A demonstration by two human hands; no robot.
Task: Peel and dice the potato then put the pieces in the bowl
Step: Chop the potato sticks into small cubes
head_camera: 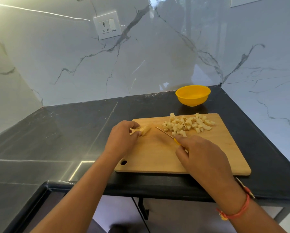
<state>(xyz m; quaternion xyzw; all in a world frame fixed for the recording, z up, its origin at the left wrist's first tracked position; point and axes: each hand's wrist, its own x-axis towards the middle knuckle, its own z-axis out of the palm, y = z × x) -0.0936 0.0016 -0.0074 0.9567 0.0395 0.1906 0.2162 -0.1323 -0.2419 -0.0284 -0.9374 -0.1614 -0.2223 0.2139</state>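
The right hand (203, 157) is covering most of the slim knife with a yellow plastic handle (164, 132), so only a sliver of handle and the narrow blade are showing; its fingers are wrapping round the handle. The left hand (122, 138) is hiding the near end of the pale, peeled potato chunk (146, 130), which it is pinching between curled fingertips and thumb near the far left corner of the smooth rectangular wooden cutting board (157, 157); whether the chunk is already sliced lengthwise is hard to tell. The blade is pointing into the gap between that chunk and the heap of small, rough-cut potato cubes (188, 124) spreading along the board's far edge. The glossy round yellow plastic bowl (193, 95) is sitting near the far right corner of the dark polished stone counter (56, 140), apart from the board. Both forearms are running off the bottom of the view.
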